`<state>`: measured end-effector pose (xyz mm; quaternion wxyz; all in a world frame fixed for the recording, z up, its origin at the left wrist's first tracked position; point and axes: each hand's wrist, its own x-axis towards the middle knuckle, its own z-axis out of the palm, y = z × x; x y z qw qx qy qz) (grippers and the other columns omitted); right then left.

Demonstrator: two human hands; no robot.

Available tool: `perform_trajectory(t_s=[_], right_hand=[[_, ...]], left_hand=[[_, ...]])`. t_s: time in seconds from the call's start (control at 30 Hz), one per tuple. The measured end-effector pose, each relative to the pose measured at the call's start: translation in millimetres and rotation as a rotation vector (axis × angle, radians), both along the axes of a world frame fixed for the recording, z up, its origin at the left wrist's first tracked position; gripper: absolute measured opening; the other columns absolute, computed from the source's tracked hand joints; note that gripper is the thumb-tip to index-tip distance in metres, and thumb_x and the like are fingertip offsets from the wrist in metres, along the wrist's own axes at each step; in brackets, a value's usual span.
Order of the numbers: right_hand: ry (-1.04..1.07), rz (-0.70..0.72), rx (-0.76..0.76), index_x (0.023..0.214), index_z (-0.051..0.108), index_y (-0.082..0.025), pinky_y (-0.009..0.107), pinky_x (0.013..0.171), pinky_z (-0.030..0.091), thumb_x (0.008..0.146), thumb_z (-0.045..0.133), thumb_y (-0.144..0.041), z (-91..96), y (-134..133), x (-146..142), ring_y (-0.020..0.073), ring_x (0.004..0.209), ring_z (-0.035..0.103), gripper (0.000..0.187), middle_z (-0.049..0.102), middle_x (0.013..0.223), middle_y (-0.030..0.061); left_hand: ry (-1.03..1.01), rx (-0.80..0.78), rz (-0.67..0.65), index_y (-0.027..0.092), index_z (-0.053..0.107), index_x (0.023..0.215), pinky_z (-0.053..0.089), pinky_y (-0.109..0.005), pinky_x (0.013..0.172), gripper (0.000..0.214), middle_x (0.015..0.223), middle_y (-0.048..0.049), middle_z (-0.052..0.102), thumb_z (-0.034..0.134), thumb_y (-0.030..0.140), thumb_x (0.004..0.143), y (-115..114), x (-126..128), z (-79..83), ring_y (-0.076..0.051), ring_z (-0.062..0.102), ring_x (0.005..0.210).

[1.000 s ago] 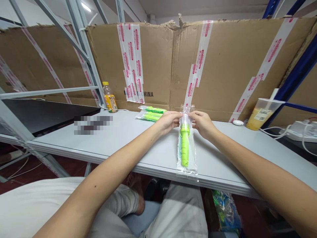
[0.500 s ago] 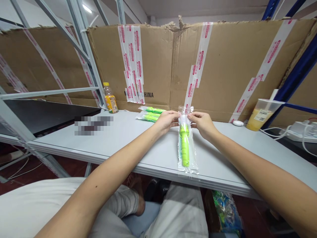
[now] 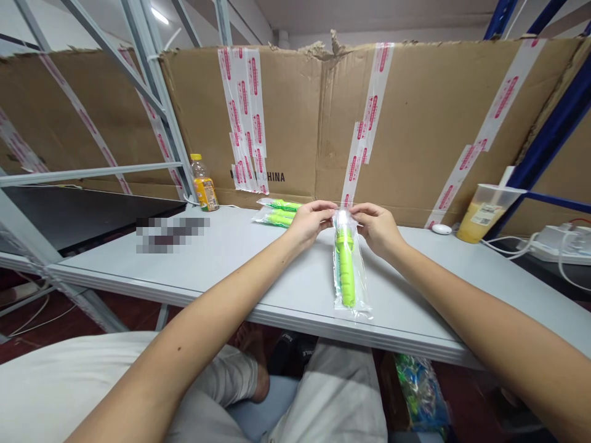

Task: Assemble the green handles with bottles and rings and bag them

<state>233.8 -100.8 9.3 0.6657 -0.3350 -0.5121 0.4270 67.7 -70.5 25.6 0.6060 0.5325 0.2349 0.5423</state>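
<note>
A clear plastic bag (image 3: 361,286) lies near the table's front edge with a bright green, ribbed-handled item (image 3: 346,264) inside it. The item's far end looks clear or whitish; its exact kind is hard to make out. My left hand (image 3: 310,224) pinches the far left corner of the bag between thumb and fingers. Opposite it, my right hand (image 3: 376,226) pinches the far right corner. Behind my left hand lie several similar bagged green items (image 3: 281,216), partly covered by that hand.
A grey table (image 3: 221,258) backs onto a taped cardboard wall (image 3: 286,123). At the back left stands a juice bottle (image 3: 203,184). On the right are a drink cup (image 3: 482,212), a small white case (image 3: 441,229) and a power strip (image 3: 549,243). Below sits a bag of green items (image 3: 422,394).
The bag's far end has folded down between my fingers and no longer stands up above them. Both hands keep nearly the same place, and the view has shifted slightly.
</note>
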Motion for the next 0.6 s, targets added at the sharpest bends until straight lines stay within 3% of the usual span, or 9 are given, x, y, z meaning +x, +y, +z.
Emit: perform_trajectory(t_s=[0.17,0.4,0.6], right_hand=[[0.048,0.061,0.004,0.059,0.064,-0.021,0.027,0.067,0.048,0.058,0.073,-0.013,1.8,0.5,0.4,0.0126,0.070,0.059,0.011,0.060,0.069,-0.0020],[0.058,0.209,-0.005,0.063,0.058,-0.021,0.026,0.069,0.048,0.066,0.076,-0.017,6.3,-4.0,4.3,0.0113,0.071,0.055,0.019,0.059,0.074,-0.0023],[0.045,0.287,0.028,0.062,0.056,-0.020,0.026,0.069,0.046,0.065,0.079,-0.014,6.5,-1.4,8.4,0.0115,0.072,0.053,0.025,0.057,0.073,-0.0019]], left_hand=[[0.003,0.063,-0.009,0.014,0.071,0.077,0.054,-0.031,0.077,0.011,0.075,-0.0012,0.066,0.068,0.005,0.071,-1.5,-0.4,1.8,-0.012,0.063,0.073],[0.033,0.122,-0.054,0.013,0.072,0.080,0.053,-0.030,0.076,0.012,0.078,-0.0035,0.069,0.065,0.007,0.073,-3.5,0.5,3.1,-0.013,0.064,0.075],[0.011,0.131,-0.043,0.014,0.071,0.077,0.052,-0.027,0.073,0.009,0.073,-0.0012,0.065,0.067,0.009,0.071,-0.9,0.5,1.0,-0.011,0.061,0.071]])
